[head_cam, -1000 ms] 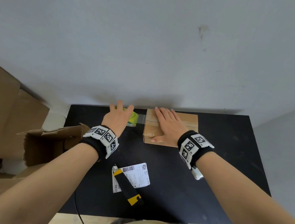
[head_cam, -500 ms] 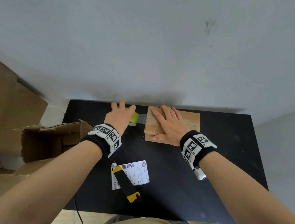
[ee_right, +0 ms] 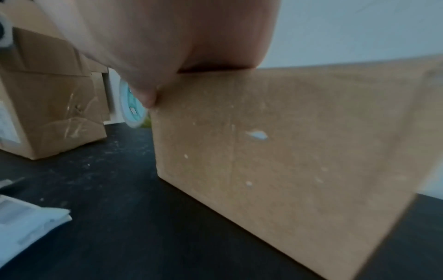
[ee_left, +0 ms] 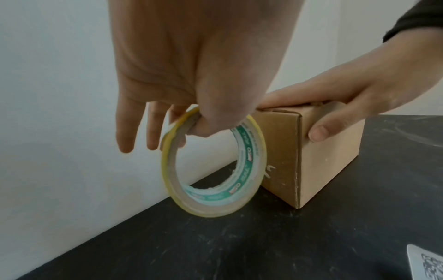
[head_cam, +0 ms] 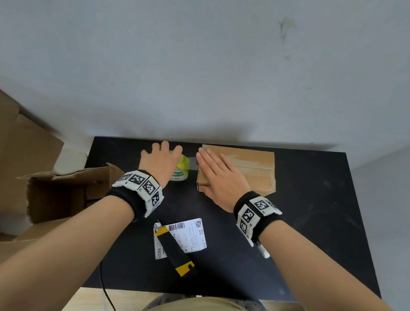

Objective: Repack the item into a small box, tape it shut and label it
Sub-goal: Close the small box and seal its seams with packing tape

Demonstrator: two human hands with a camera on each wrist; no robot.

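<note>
1. One open carton [head_cam: 56, 192] is seen left of the left hand [head_cam: 160, 163].
2. One tape roll [ee_left: 213, 166] is pinched at its top rim by that hand.
3. One small box [head_cam: 251, 171], just right of the roll, is pressed flat-fingered by the right hand [head_cam: 221, 181], thumb on its front.
4. One label [head_cam: 187, 236] and one knife [head_cam: 176, 253] are seen nearer than both hands.

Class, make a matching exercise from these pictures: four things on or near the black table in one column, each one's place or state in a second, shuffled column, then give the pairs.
Things:
1. yellow-edged roll of clear tape
2. small brown cardboard box
3. white printed shipping label
4. black and yellow utility knife

Places or states:
A. lies partly on the label
B. flat on the table, near edge
C. stands on edge, gripped by the left hand
D. pressed down by the right hand

Pairs: 1-C, 2-D, 3-B, 4-A
</note>
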